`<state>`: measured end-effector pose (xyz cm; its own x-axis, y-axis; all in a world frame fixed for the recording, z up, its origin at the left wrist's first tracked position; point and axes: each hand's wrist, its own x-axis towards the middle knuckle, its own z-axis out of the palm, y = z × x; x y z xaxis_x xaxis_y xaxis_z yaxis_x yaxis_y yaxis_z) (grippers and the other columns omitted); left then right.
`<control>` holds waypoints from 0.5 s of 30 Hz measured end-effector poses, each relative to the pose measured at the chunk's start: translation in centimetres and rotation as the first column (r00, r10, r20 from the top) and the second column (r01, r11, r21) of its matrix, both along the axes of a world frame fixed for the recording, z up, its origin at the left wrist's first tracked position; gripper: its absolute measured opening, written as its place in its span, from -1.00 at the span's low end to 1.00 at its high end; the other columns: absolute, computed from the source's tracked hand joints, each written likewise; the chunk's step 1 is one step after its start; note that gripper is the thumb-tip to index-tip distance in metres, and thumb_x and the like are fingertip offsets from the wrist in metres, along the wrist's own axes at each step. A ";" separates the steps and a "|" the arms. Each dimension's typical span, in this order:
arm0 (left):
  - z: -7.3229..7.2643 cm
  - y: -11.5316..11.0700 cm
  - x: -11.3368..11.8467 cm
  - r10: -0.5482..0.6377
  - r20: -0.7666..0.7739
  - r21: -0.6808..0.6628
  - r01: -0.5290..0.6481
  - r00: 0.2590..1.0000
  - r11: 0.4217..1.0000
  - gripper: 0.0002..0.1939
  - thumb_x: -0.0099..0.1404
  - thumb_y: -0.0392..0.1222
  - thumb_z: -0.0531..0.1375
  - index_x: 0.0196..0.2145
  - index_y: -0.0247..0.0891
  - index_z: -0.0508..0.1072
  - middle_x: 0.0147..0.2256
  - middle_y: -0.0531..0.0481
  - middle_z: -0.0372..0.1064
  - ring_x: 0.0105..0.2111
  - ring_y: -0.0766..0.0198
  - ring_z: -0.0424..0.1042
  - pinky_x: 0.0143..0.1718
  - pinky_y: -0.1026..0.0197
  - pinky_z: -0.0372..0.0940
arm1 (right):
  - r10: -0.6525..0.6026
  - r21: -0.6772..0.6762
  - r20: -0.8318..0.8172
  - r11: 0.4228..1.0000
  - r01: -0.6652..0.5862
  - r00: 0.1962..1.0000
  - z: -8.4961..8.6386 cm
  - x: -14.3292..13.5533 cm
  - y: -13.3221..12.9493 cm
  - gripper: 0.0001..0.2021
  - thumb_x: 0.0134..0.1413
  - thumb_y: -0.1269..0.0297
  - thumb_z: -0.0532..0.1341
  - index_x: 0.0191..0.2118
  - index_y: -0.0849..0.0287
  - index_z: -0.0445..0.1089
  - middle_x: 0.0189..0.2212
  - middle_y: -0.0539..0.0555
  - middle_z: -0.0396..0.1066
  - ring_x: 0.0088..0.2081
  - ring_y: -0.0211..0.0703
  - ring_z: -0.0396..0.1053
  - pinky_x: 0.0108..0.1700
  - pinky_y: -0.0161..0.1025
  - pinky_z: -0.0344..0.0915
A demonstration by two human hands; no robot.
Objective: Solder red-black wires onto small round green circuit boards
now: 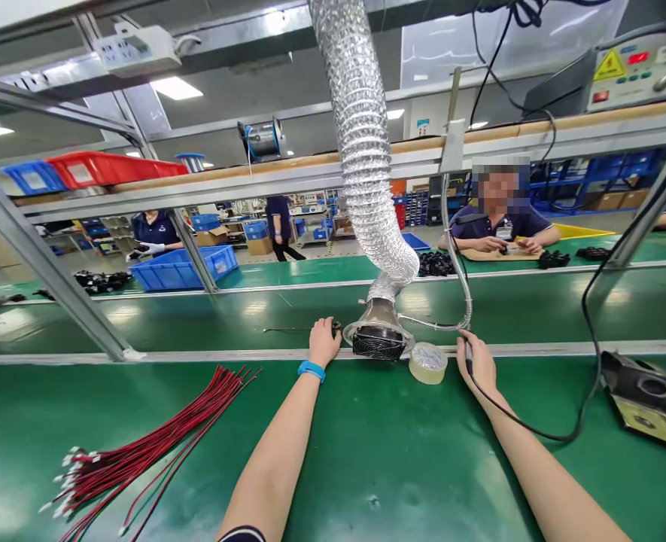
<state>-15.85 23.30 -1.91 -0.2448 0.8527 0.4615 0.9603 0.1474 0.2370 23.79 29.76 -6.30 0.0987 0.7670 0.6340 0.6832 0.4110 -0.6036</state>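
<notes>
My left hand (324, 344), with a blue band on the wrist, reaches to the far rim of the green bench. Its fingers are closed on a small dark part (336, 328), mostly hidden, and a thin wire (287, 330) sticks out to the left. My right hand (479, 363) is closed round the handle of a soldering iron (469, 352), whose black cable loops to the right. The iron's tip is hard to make out. Between the hands are a black fan (378, 343) under a duct hood and a roll of clear tape (428, 364).
A bundle of red and black wires (163, 433) with white connectors lies at left. A silver flexible duct (363, 143) hangs centrally. An iron stand (646, 384) sits at right. Beyond the metal rail, a co-worker (502, 218) handles small parts near a blue bin (186, 267).
</notes>
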 end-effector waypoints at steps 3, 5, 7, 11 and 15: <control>0.8 -0.5 0.5 0.038 0.024 -0.007 -0.038 0.999 0.999 -0.65 0.48 -0.13 0.14 0.14 -0.33 0.40 -0.02 -0.27 0.46 0.04 0.00 0.44 0.03 0.10 0.29 | -0.001 0.034 -0.007 0.999 0.001 1.000 0.4 -0.1 -0.3 -0.53 0.36 -0.01 -0.02 0.12 0.15 0.43 -0.11 0.28 0.51 -0.07 0.17 0.49 -0.02 0.05 0.44; 1.2 -0.6 0.6 0.055 0.034 -0.022 -0.054 0.998 0.998 -0.79 0.45 -0.14 0.17 -0.06 -0.30 0.47 -0.20 -0.19 0.48 -0.14 0.04 0.49 -0.13 0.13 0.30 | 0.006 0.066 -0.010 0.998 -0.005 1.000 0.6 -0.3 -0.4 -0.57 0.34 0.01 -0.01 0.06 0.12 0.44 -0.15 0.24 0.53 -0.12 0.13 0.51 -0.07 0.02 0.46; 1.2 -0.4 0.4 0.072 0.036 -0.039 -0.070 0.997 0.997 -0.83 0.44 -0.14 0.18 -0.24 -0.29 0.48 -0.31 -0.15 0.45 -0.26 0.05 0.50 -0.23 0.14 0.27 | 0.002 0.085 -0.012 0.996 -0.001 1.000 0.5 -0.6 -0.1 -0.59 0.33 0.02 -0.01 0.02 0.10 0.46 -0.19 0.21 0.53 -0.18 0.10 0.52 -0.12 -0.02 0.48; 0.5 0.6 -0.3 0.089 0.029 -0.053 -0.087 0.996 0.995 -0.75 0.46 -0.12 0.13 -0.34 -0.28 0.47 -0.23 -0.21 0.46 -0.18 0.02 0.51 -0.20 0.13 0.26 | -0.034 0.065 -0.023 0.997 0.035 0.999 -0.2 -0.8 0.5 -0.56 0.36 0.03 -0.03 0.09 0.12 0.45 -0.15 0.22 0.53 -0.17 0.08 0.52 -0.14 -0.04 0.47; -0.1 0.9 -0.6 0.147 0.067 -0.068 -0.143 0.987 0.987 -0.71 0.44 -0.13 0.13 -0.41 -0.27 0.48 -0.20 -0.25 0.49 -0.13 0.00 0.51 -0.21 0.15 0.25 | -0.026 0.035 -0.016 0.999 0.027 1.000 -0.8 -0.7 0.5 -0.54 0.37 0.03 -0.03 0.13 0.14 0.43 -0.13 0.23 0.51 -0.16 0.09 0.51 -0.16 -0.04 0.46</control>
